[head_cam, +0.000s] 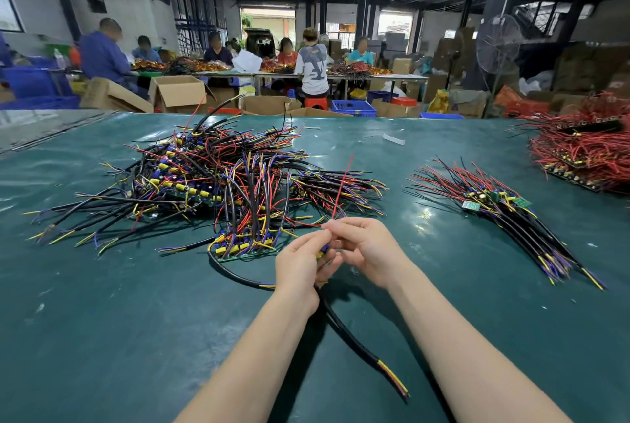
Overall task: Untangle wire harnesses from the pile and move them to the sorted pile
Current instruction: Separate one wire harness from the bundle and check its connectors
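Head view: green table mat (pixel 102 320) fills the lower field. Large tangled pile (pixel 204 184) of wire harnesses sits left of centre: black sheathed cables, red, yellow and purple leads, small circuit boards mixed in. Far right, partly cut by the frame edge, a second heap of mostly red wires (pixel 586 153). Between these two, the sorted pile (pixel 504 214) lies right of centre, cables roughly parallel, boards at the far end, stripped tips toward the near edge; well apart from the tangle. Both bare forearms enter from the bottom edge. Left hand (pixel 300 265) and right hand (pixel 366 252) meet just in front of the tangled pile, fingers curled closed around one harness (pixel 344 327). Its black cable runs from under the left palm down toward the near edge, ending in exposed red and yellow cores. A red lead (pixel 341 184) rises from the fingertips over the pile; right thumb and forefinger pinch near its base. Blue and yellow parts show between the two hands; exact contact there is hidden by the fingers. A loose black cable (pixel 238 277) curves on the mat just left of the left hand.
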`<state>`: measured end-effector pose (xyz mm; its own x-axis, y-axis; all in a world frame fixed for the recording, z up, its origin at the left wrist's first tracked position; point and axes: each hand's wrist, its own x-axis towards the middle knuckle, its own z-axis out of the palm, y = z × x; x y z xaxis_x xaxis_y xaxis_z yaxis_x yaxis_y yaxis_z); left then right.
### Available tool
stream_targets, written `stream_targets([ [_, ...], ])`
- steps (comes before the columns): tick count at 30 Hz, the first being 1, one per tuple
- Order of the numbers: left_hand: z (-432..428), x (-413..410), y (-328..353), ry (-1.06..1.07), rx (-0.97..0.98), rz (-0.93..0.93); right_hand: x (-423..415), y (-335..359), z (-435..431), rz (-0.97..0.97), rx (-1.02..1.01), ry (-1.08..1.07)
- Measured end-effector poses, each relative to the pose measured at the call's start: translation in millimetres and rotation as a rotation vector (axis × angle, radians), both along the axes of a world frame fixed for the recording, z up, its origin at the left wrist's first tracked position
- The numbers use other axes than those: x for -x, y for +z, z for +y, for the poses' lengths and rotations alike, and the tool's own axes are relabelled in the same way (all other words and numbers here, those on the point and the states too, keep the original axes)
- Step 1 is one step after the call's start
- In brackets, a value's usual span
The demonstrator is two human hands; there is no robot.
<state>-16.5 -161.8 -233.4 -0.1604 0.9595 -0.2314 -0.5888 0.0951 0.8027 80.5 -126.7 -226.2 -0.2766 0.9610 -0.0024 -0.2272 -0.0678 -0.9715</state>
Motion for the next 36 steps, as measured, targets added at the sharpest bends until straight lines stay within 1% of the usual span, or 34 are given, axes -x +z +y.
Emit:
stream_targets([
  [4, 2, -1, 0, 0.015, 0.000, -0.008, 1, -1, -1, -0.046, -0.077, -0.090],
  [12, 4, -5, -2, 0.013, -0.035, 0.065, 3, -2, -1, -0.099, -0.140, -0.100],
  [18, 4, 0, 0, -0.055, 0.001, 0.052, 10, -8, -3, -0.017, -0.151, -0.154],
  [21, 4, 1, 1, -0.099, -0.009, 0.139, 11, -9, 0, 0.095, -0.045, -0.200],
  [23, 2, 1, 0, -0.136, -0.027, 0.218, 6, -8, 4, 0.124, -0.037, -0.250],
  [27, 3, 2, -1, -0.141, -0.051, 0.313, -3, -5, 6, 0.002, -0.146, -0.176],
  [30, 3, 1, -3, -0.126, -0.072, 0.322, -4, -3, 6, 0.004, -0.127, -0.074],
  [33, 2, 2, -4, -0.122, -0.085, 0.308, -5, -2, 5, -0.067, -0.098, 0.010],
  [34, 2, 3, -4, -0.126, -0.087, 0.299, -7, -1, 5, -0.056, -0.069, 0.026],
  [36, 1, 4, -3, -0.141, -0.089, 0.274, -10, 0, 5, 0.035, 0.004, 0.039],
])
